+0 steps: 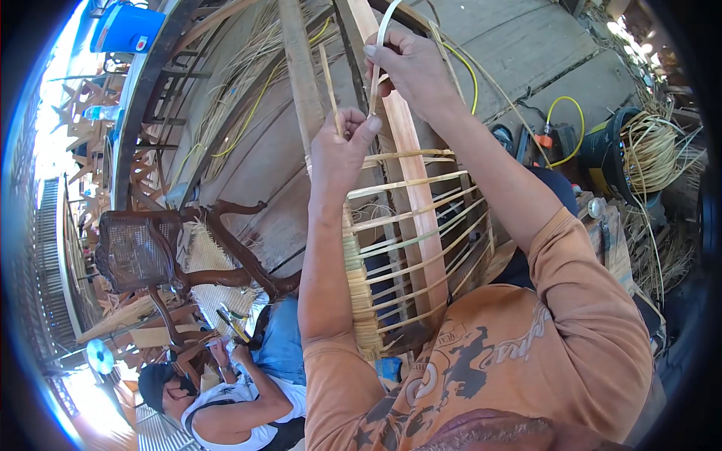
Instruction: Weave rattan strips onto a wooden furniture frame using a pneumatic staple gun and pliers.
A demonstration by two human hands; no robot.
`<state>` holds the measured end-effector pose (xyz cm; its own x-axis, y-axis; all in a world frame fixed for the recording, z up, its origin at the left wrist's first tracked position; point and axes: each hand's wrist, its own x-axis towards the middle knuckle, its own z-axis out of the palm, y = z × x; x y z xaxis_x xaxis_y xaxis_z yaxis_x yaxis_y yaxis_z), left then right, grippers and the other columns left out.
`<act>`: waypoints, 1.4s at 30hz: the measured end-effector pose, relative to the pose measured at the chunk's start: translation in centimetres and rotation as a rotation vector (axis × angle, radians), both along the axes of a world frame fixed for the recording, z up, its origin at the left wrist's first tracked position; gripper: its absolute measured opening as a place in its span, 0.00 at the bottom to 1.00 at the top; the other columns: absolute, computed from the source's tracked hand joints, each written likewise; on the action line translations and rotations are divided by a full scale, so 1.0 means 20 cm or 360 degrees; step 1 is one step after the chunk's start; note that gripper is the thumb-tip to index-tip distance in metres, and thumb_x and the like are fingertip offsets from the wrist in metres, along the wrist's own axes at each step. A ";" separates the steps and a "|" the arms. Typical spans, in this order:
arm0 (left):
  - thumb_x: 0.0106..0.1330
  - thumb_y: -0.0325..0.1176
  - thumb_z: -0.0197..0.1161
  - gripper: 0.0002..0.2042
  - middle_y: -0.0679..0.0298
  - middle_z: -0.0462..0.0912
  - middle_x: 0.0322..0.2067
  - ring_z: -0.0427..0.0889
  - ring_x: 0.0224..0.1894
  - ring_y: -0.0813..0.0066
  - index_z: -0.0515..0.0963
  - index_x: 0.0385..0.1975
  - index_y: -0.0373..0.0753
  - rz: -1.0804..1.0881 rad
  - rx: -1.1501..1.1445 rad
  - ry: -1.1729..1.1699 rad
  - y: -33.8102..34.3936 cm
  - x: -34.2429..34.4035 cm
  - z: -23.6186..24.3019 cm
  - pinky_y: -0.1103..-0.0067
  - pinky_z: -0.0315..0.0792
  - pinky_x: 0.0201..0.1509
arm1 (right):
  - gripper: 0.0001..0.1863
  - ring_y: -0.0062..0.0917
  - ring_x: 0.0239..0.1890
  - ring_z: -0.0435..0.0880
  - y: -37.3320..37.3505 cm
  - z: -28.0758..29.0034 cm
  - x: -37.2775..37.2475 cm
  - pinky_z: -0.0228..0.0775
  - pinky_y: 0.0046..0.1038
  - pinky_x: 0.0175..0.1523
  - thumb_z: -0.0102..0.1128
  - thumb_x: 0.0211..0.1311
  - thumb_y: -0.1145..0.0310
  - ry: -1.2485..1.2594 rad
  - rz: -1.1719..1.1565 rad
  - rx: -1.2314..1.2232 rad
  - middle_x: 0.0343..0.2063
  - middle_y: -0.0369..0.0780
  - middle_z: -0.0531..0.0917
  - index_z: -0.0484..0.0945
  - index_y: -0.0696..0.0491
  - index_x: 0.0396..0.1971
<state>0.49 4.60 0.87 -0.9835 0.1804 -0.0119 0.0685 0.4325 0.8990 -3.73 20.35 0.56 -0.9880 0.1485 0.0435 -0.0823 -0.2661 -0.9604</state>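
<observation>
A pale, flat cane strip (383, 28) runs up from my left hand (340, 154) through my right hand (416, 74). My right hand pinches it near the top between thumb and fingers. Lower down, my left thumb and fingers are closed on its end, and a thin stick (329, 86) rises from that same hand. Below both hands is a frame strung with spaced cane strands (398, 248). Tightly wrapped cane (361, 308) covers its left side. Wooden beams (410, 165) lie beneath the strands.
A black bucket (609, 154) with coiled cane stands right, near a yellow cord (579, 124). Loose cane (241, 83) lies on the floor at upper left. A carved chair (188, 278) is on the left, beside a seated co-worker (241, 406) holding a tool.
</observation>
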 end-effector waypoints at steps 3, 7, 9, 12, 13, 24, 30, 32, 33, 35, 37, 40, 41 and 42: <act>0.60 0.37 0.63 0.11 0.70 0.73 0.22 0.67 0.24 0.85 0.76 0.30 0.34 0.0041 -0.0063 0.0039 -0.01 0.00 -0.02 0.84 0.65 0.29 | 0.07 0.16 0.23 0.77 -0.01 -0.01 0.01 0.68 0.18 0.20 0.54 0.61 0.68 0.0036 -0.0024 -0.0103 0.22 0.34 0.77 0.75 0.56 0.31; 0.62 0.36 0.61 0.10 0.68 0.74 0.21 0.69 0.24 0.84 0.76 0.31 0.34 0.0017 -0.0202 0.0124 -0.01 0.00 -0.02 0.83 0.67 0.30 | 0.07 0.17 0.20 0.77 -0.01 -0.04 0.00 0.67 0.19 0.20 0.53 0.62 0.68 -0.0066 0.0051 -0.0214 0.20 0.35 0.77 0.74 0.56 0.30; 0.64 0.35 0.57 0.09 0.67 0.73 0.19 0.69 0.24 0.84 0.76 0.31 0.34 0.0155 -0.0381 0.0201 0.02 0.02 0.02 0.82 0.66 0.29 | 0.07 0.18 0.16 0.75 0.03 -0.19 -0.12 0.66 0.20 0.19 0.52 0.63 0.68 -0.0083 -0.0051 -0.0330 0.17 0.35 0.75 0.74 0.55 0.28; 0.65 0.34 0.54 0.09 0.71 0.70 0.18 0.63 0.19 0.86 0.75 0.31 0.34 0.0285 0.0010 0.0121 -0.08 -0.02 -0.06 0.85 0.59 0.22 | 0.09 0.15 0.14 0.70 0.16 -0.38 -0.25 0.61 0.18 0.18 0.51 0.65 0.67 -0.0146 -0.0151 0.0093 0.15 0.32 0.73 0.76 0.55 0.29; 0.66 0.36 0.53 0.11 0.73 0.70 0.19 0.60 0.17 0.89 0.75 0.31 0.34 0.0297 0.0144 -0.0017 -0.09 -0.01 -0.08 0.87 0.54 0.19 | 0.09 0.13 0.14 0.68 0.14 -0.30 -0.16 0.61 0.18 0.18 0.50 0.65 0.67 -0.0113 0.0202 0.0144 0.15 0.31 0.72 0.78 0.55 0.33; 0.62 0.27 0.52 0.11 0.66 0.71 0.22 0.70 0.23 0.79 0.76 0.43 0.37 -0.0248 -0.0509 0.0583 -0.03 -0.01 -0.02 0.83 0.64 0.23 | 0.13 0.35 0.32 0.82 -0.08 -0.20 0.34 0.72 0.33 0.34 0.50 0.57 0.70 0.0285 0.0632 0.0472 0.27 0.46 0.82 0.78 0.49 0.41; 0.66 0.34 0.57 0.08 0.75 0.57 0.11 0.52 0.11 0.89 0.75 0.35 0.34 0.0044 0.0491 -0.0148 -0.10 -0.05 -0.04 0.88 0.45 0.13 | 0.08 0.39 0.31 0.81 -0.06 -0.39 0.44 0.72 0.35 0.36 0.51 0.53 0.70 0.0010 0.0584 0.0873 0.26 0.46 0.81 0.78 0.55 0.31; 0.65 0.32 0.59 0.07 0.76 0.58 0.12 0.52 0.11 0.90 0.75 0.35 0.35 -0.0077 0.0451 -0.0276 -0.09 -0.06 -0.05 0.88 0.45 0.14 | 0.08 0.41 0.32 0.80 -0.07 -0.48 0.42 0.71 0.36 0.36 0.51 0.54 0.69 0.0101 0.0356 0.0881 0.27 0.47 0.81 0.77 0.55 0.30; 0.63 0.32 0.60 0.07 0.76 0.59 0.12 0.53 0.11 0.91 0.75 0.35 0.35 -0.0157 0.0422 -0.0327 -0.10 -0.06 -0.04 0.89 0.46 0.14 | 0.08 0.42 0.33 0.80 -0.05 -0.46 0.43 0.71 0.37 0.36 0.51 0.55 0.69 0.0059 0.0427 0.0919 0.28 0.48 0.80 0.76 0.55 0.32; 0.63 0.32 0.60 0.07 0.75 0.61 0.13 0.53 0.11 0.91 0.75 0.35 0.35 -0.0177 0.0298 -0.0328 -0.07 -0.06 -0.06 0.89 0.46 0.14 | 0.09 0.43 0.33 0.80 0.01 -0.42 0.47 0.71 0.37 0.37 0.51 0.56 0.68 -0.0041 0.0469 0.0917 0.29 0.48 0.80 0.76 0.55 0.33; 0.63 0.32 0.60 0.07 0.74 0.65 0.15 0.55 0.12 0.91 0.75 0.34 0.35 -0.0094 0.0151 -0.0287 -0.01 -0.04 -0.05 0.89 0.47 0.13 | 0.09 0.43 0.34 0.80 0.08 -0.41 0.54 0.71 0.37 0.38 0.50 0.57 0.68 -0.0141 0.0507 0.0915 0.30 0.48 0.80 0.75 0.55 0.35; 0.64 0.32 0.58 0.07 0.71 0.66 0.15 0.55 0.11 0.90 0.72 0.28 0.36 0.0122 0.0307 -0.0184 -0.05 0.01 0.01 0.88 0.46 0.12 | 0.11 0.41 0.36 0.79 0.20 -0.43 0.67 0.71 0.37 0.42 0.51 0.59 0.66 0.0274 0.0158 0.1096 0.36 0.46 0.80 0.74 0.56 0.37; 0.64 0.32 0.58 0.07 0.71 0.66 0.15 0.55 0.11 0.90 0.72 0.28 0.36 0.0142 0.0301 -0.0186 -0.07 0.01 0.01 0.88 0.46 0.12 | 0.11 0.40 0.37 0.79 0.36 -0.48 0.74 0.71 0.37 0.43 0.51 0.59 0.66 0.0532 -0.0073 0.1227 0.38 0.45 0.79 0.74 0.56 0.38; 0.64 0.32 0.58 0.08 0.71 0.66 0.15 0.55 0.10 0.90 0.71 0.26 0.36 0.0163 0.0315 -0.0184 -0.07 0.00 0.00 0.88 0.45 0.11 | 0.11 0.40 0.37 0.79 0.58 -0.53 0.84 0.71 0.37 0.43 0.51 0.59 0.66 0.0538 -0.0066 0.1226 0.38 0.45 0.79 0.74 0.56 0.38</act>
